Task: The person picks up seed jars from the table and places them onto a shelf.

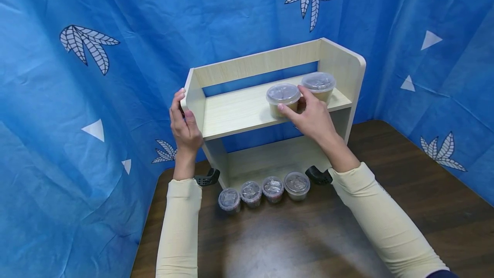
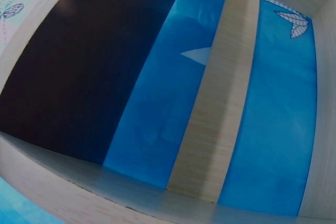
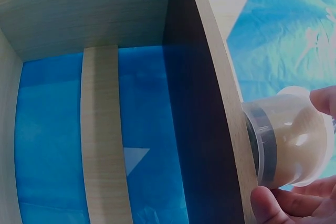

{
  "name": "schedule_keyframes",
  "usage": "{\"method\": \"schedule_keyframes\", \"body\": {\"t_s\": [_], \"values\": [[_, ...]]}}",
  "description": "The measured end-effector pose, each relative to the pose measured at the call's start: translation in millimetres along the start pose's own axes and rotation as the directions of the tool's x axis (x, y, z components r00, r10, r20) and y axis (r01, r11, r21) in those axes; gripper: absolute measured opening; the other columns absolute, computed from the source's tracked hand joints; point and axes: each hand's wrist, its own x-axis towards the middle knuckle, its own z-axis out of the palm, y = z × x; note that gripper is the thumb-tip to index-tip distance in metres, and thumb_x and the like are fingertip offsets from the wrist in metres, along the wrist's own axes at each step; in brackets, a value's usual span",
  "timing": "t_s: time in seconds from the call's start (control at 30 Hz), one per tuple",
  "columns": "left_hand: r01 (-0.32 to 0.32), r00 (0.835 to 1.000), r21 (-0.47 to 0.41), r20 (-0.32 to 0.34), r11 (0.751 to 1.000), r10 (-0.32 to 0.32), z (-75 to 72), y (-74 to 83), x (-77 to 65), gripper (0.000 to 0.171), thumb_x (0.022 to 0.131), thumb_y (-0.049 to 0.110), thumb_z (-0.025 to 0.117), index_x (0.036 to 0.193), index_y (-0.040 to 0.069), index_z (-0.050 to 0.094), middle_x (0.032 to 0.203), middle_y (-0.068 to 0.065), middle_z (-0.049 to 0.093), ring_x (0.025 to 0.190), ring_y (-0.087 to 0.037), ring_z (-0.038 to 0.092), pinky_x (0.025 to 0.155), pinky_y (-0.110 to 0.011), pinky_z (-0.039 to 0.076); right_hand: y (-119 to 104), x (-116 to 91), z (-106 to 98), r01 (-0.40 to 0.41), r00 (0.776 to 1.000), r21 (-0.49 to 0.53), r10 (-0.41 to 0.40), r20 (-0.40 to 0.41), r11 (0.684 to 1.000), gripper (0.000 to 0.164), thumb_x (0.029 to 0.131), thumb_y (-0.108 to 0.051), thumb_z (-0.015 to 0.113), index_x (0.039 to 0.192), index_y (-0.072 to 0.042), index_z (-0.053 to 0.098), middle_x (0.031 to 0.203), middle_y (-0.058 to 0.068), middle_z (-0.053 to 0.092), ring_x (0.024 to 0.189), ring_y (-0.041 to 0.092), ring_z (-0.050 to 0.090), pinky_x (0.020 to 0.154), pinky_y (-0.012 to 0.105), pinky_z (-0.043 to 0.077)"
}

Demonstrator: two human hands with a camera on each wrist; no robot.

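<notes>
My right hand (image 1: 314, 117) pinches a round, clear-lidded plastic tub (image 1: 283, 98) with tan contents, thumb on its near side and fingers on its right. The tub is at the front of the upper board of a pale wooden shelf (image 1: 235, 105); in the right wrist view the tub (image 3: 294, 142) is at the board's edge. Close behind, to the right, sits a second lidded tub (image 1: 318, 84). My left hand (image 1: 185, 130) rests against the front edge of the shelf's left side panel, fingers pointing up. That hand is out of sight in the left wrist view.
Several smaller lidded cups (image 1: 251, 193) stand in a row on the dark wooden table (image 1: 278, 243), before the shelf's lower board (image 1: 266, 158). A blue patterned curtain (image 1: 135, 20) hangs behind and at both sides.
</notes>
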Motion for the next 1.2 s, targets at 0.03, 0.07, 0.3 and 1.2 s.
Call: {"method": "schedule_keyframes", "body": {"t_s": [0.03, 0.07, 0.3, 1.2], "values": [[-0.002, 1.0, -0.001, 0.0, 1.0, 0.002, 0.1, 0.0, 0.1, 0.052, 0.104, 0.042, 0.039, 0.132, -0.001, 0.045, 0.14, -0.017, 0.051, 0.124, -0.029, 0.051, 0.098, -0.044, 0.048, -0.2, 0.3, 0.1, 0.0, 1.0, -0.004, 0.0, 0.001, 1.0, 0.081, 0.089, -0.044, 0.07, 0.151, -0.003, 0.035, 0.128, 0.024, 0.06, 0.112, 0.036, 0.058, 0.096, 0.053, 0.045], [-0.005, 1.0, -0.001, -0.001, 1.0, 0.005, 0.1, 0.1, 0.1, 0.051, 0.104, 0.041, 0.039, 0.132, -0.001, 0.046, 0.139, -0.017, 0.051, 0.124, -0.03, 0.051, 0.098, -0.044, 0.048, -0.3, 0.5, 0.2, 0.001, 1.0, -0.007, -0.001, 0.001, 1.0, 0.081, 0.089, -0.044, 0.07, 0.151, -0.003, 0.035, 0.129, 0.024, 0.059, 0.113, 0.037, 0.058, 0.097, 0.054, 0.044], [-0.006, 1.0, -0.001, -0.006, 1.0, 0.006, 0.7, 0.3, 0.7, 0.048, 0.103, 0.038, 0.041, 0.132, -0.001, 0.046, 0.139, -0.018, 0.051, 0.124, -0.031, 0.051, 0.099, -0.045, 0.048, -1.3, 3.1, 0.6, -0.007, 1.0, -0.023, 0.008, 0.022, 1.0, 0.083, 0.09, -0.046, 0.068, 0.152, -0.002, 0.033, 0.137, 0.026, 0.054, 0.124, 0.04, 0.054, 0.104, 0.055, 0.04], [0.006, 1.0, 0.014, -0.005, 1.0, -0.006, 0.5, -1.0, -1.1, 0.052, 0.104, 0.041, 0.038, 0.133, -0.002, 0.045, 0.14, -0.014, 0.051, 0.126, -0.028, 0.05, 0.099, -0.044, 0.047, -2.6, 9.0, 2.3, -0.034, 0.998, -0.026, 0.036, 0.061, 0.999, 0.086, 0.092, -0.048, 0.065, 0.154, -0.002, 0.028, 0.142, 0.027, 0.049, 0.13, 0.04, 0.049, 0.105, 0.053, 0.039]]}}
